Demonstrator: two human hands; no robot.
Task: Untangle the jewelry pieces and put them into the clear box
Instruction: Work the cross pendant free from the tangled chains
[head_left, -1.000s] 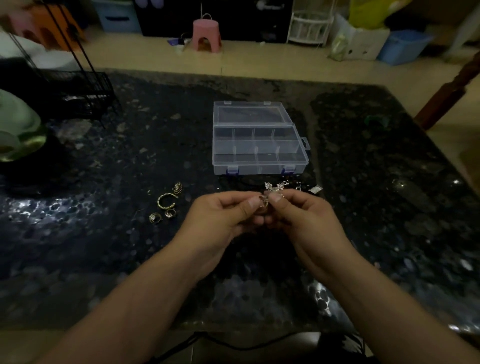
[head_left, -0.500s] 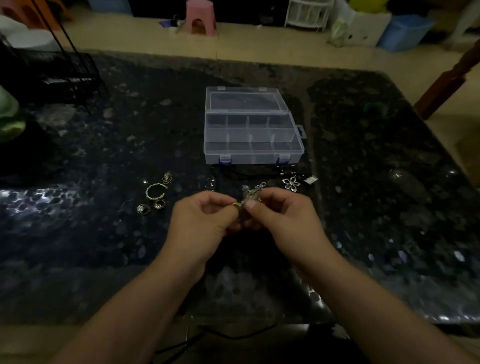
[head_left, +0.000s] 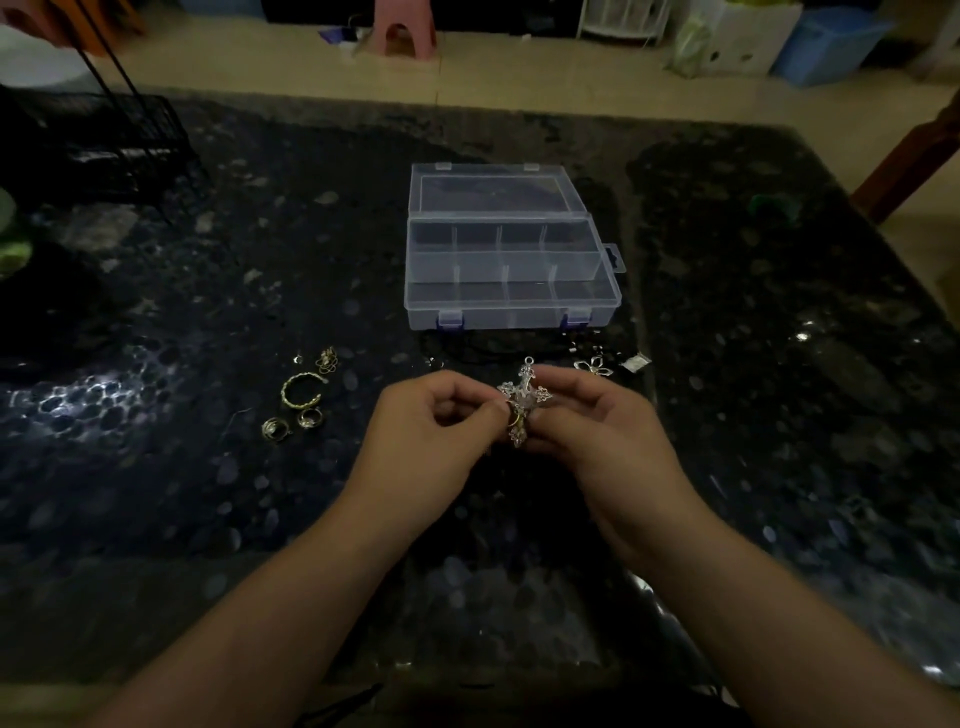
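Both hands mid-untangle: my left hand (head_left: 431, 431) pinching gold ring (head_left: 514, 420), right hand (head_left: 597, 421) pinching silver cross pendant (head_left: 523, 397). Next I'd judge: tease apart, drop into clear box (head_left: 511, 312).

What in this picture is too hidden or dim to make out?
- How the gold ring hooks onto the cross pendant: covered by fingertips of the left hand and right hand.
- Flower charm: partly behind the right hand.
- Small gold pieces: too small and dim.
- Clear box compartments: look empty, but dim.
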